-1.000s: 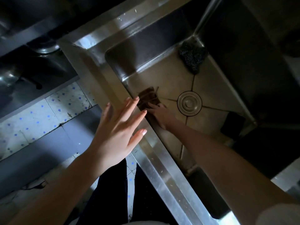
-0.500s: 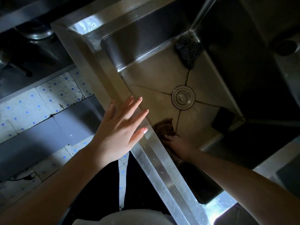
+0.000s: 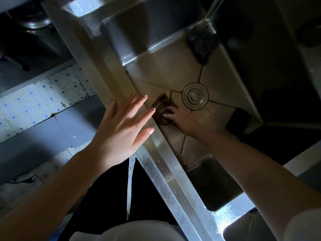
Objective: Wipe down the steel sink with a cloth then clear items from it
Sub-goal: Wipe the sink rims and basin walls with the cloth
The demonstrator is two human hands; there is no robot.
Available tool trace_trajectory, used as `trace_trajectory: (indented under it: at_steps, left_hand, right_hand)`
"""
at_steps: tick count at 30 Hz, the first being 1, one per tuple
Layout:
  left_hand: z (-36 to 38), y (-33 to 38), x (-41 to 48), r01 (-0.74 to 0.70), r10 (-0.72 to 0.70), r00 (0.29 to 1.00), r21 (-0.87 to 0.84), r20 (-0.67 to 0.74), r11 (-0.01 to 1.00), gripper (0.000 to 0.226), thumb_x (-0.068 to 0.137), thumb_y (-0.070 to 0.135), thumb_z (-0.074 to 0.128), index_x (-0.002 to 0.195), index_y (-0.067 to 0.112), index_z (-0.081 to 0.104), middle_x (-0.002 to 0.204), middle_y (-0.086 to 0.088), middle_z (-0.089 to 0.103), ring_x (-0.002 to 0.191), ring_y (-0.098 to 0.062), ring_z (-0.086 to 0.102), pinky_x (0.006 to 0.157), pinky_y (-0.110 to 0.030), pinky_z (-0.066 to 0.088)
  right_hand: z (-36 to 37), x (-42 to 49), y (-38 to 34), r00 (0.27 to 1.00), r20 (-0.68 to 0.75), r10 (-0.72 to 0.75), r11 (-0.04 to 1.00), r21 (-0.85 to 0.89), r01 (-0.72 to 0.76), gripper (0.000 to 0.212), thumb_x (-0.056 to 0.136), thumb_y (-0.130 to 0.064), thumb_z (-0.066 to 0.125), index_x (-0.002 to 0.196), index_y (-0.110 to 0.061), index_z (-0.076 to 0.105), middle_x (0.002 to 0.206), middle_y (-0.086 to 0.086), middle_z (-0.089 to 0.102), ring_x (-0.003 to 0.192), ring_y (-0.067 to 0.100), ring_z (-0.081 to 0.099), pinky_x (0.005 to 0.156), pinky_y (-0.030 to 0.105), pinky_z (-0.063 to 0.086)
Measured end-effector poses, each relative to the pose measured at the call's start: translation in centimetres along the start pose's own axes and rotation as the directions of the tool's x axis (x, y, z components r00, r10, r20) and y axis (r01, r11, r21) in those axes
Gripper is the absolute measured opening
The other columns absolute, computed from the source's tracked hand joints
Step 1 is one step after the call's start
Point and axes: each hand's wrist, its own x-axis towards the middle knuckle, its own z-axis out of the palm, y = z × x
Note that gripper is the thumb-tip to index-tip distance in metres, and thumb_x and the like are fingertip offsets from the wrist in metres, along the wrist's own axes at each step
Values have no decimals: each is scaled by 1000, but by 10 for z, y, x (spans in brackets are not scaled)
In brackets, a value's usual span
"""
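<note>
Here, the right hand (image 3: 183, 119) presses a brown cloth (image 3: 160, 110) flat on the sink (image 3: 166, 66) floor, just beside the drain (image 3: 195, 96).

The left hand (image 3: 121, 129) is spread open, empty, over the near steel rim — whether it touches is hard to tell. A dark scourer (image 3: 202, 43) sits in the far corner; a black block — possibly a sponge (image 3: 238, 120) — lies near the right wall.

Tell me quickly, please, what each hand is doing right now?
Left hand: open, fingers spread, holding nothing, over the sink rim.
Right hand: pressing the brown cloth on the sink floor.
</note>
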Motion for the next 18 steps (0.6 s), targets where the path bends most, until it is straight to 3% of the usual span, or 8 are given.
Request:
trace_trajectory:
  at_steps: [5, 9, 13, 18]
  left_hand:
    - [3, 9, -1, -23, 24, 999, -41, 29, 999, 48, 92, 42, 37, 126, 16, 59, 146, -15, 39, 134, -32, 39, 101, -58, 30]
    - [4, 13, -4, -67, 70, 997, -69, 35, 995, 47, 92, 43, 36, 122, 18, 61, 147, -12, 39, 136, -31, 37, 104, -58, 28]
    - [6, 15, -6, -116, 119, 991, -60, 57, 991, 47, 91, 44, 35, 119, 20, 64, 143, -11, 44, 134, -31, 39, 107, -57, 25]
    - [9, 12, -10, -143, 148, 986, -75, 73, 987, 48, 91, 45, 34, 123, 21, 61, 143, -12, 44, 134, -30, 40, 106, -58, 25]
  right_hand:
    - [23, -27, -10, 999, 17, -42, 999, 21, 42, 42, 91, -12, 53, 130, -26, 54, 148, 6, 33, 117, 32, 48, 90, 36, 45]
    - [48, -66, -18, 976, 206, -69, 995, -56, 82, 43, 91, -15, 51, 133, -26, 50, 146, 5, 32, 112, 28, 52, 87, 38, 50]
    - [66, -100, -20, 912, 400, -88, 985, -102, 140, 34, 95, -21, 44, 125, -12, 56, 141, 14, 38, 98, 33, 61, 81, 43, 52]
    - [70, -112, -18, 901, 427, -82, 973, -163, 166, 36, 93, -15, 43, 127, -10, 52, 147, 15, 31, 97, 35, 60, 72, 42, 49]
